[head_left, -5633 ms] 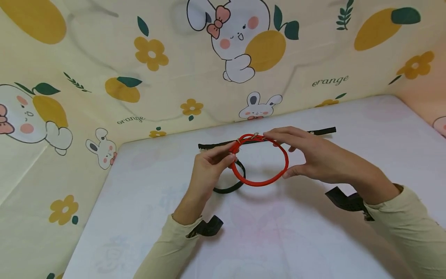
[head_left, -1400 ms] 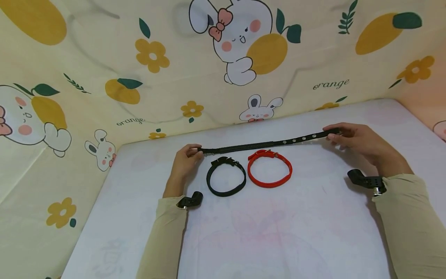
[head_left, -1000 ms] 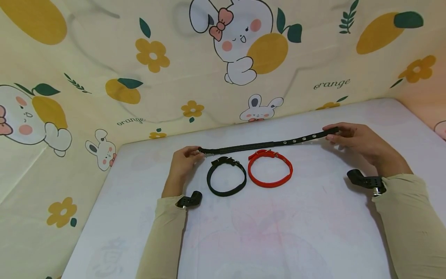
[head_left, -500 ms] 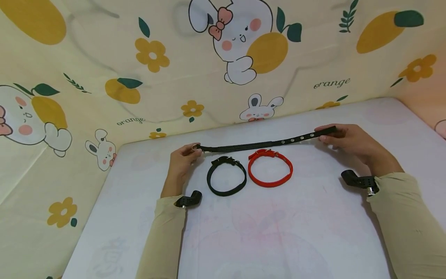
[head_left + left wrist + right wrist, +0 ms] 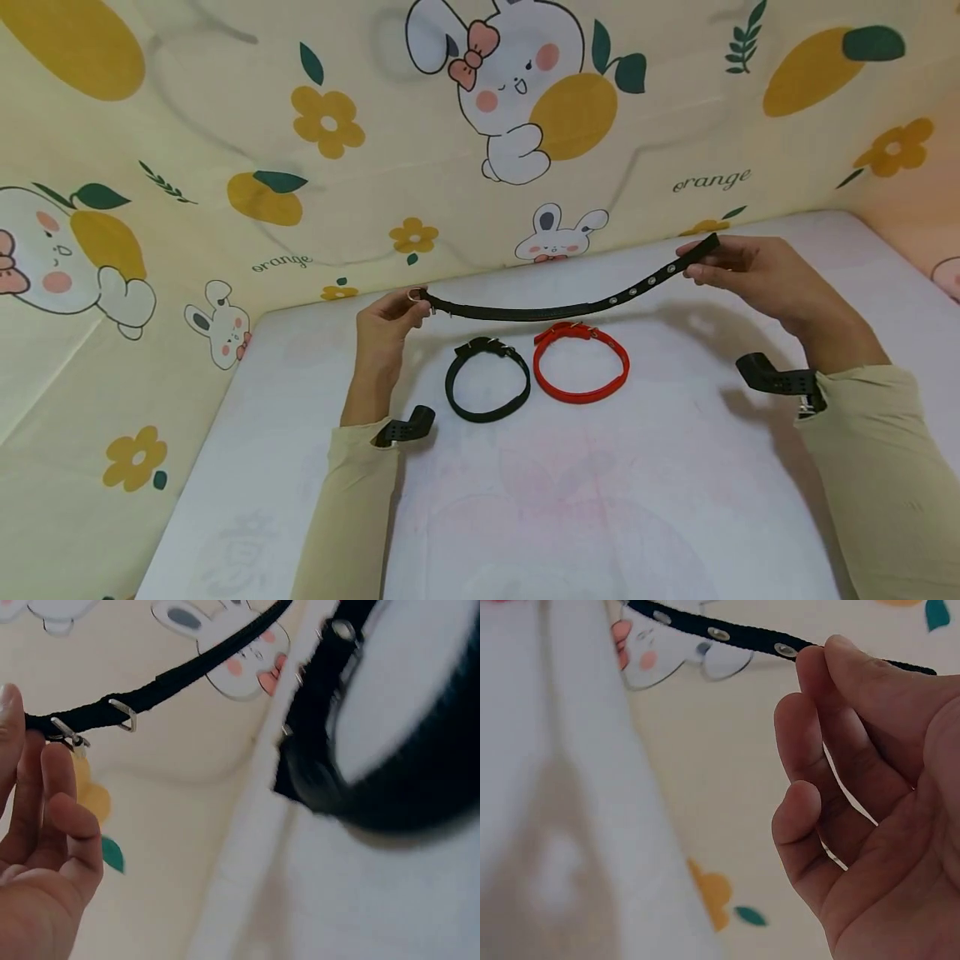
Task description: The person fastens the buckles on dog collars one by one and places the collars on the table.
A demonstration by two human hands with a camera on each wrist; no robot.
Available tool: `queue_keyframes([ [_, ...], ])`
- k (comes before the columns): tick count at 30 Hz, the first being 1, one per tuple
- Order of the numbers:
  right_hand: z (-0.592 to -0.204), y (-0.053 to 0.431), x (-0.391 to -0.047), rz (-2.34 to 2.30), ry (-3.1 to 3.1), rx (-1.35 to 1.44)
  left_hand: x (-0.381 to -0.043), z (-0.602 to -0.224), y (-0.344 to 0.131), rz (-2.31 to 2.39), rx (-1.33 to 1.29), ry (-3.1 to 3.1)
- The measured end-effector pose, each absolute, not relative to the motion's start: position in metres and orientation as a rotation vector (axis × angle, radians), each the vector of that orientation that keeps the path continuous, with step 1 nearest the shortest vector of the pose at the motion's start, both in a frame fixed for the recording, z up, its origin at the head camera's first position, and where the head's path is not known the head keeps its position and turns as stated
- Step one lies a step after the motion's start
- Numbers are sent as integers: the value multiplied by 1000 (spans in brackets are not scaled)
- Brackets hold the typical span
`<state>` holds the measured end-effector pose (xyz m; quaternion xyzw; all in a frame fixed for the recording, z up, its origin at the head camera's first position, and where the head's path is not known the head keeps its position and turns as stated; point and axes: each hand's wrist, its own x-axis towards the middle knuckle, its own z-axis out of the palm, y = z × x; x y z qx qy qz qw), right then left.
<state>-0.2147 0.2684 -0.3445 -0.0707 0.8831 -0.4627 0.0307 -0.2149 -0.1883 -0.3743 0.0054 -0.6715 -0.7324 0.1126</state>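
Note:
A black collar [image 5: 525,314], unbuckled and stretched out lengthwise, sags in a shallow curve between my two hands, above the table. My left hand [image 5: 384,337] pinches its buckle end, where a metal ring and buckle show in the left wrist view. Thumb and forefinger of my right hand [image 5: 776,287] pinch the other end, just past the row of metal eyelets; the right wrist view shows its tip sticking out beyond the thumb. Below the strap lie a buckled black collar [image 5: 487,415] and, to its right, a buckled red collar [image 5: 581,398], both forming rings.
The white table [image 5: 540,517] reaches back to a cream wall cloth [image 5: 450,183] printed with rabbits, oranges and flowers. A black camera mount sits on each wrist, the left mount [image 5: 408,427] close to the black ring collar.
Earlier both hands held the red collar, which now lies on the table beside the black ring. Since half a second ago, both hands have lifted the stretched black collar, the right end higher.

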Motion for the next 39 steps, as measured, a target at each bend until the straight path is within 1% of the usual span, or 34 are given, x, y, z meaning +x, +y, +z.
queue_keyframes([
  [10,-319,252,-202,-1608,2752,-398,-201,-342,-169,-2095,-238,-1903],
  [15,-307,244,-195,-1615,2767,-424,-190,-328,-159,-2065,-379,-1879],
  [18,-298,237,-188,-1639,2738,-438,-183,-322,-154,-2091,-410,-1872],
  [22,-290,226,-181,-1696,2690,-545,-177,-316,-146,-2143,-447,-1858],
  [25,-287,217,-177,-1644,2700,-605,-174,-314,-140,-2158,-499,-1839],
  [32,-280,199,-171,-1457,2792,-641,-169,-313,-129,-2122,-558,-1873],
  [39,-274,190,-165,-1392,2819,-684,-164,-310,-121,-2120,-616,-1899],
])
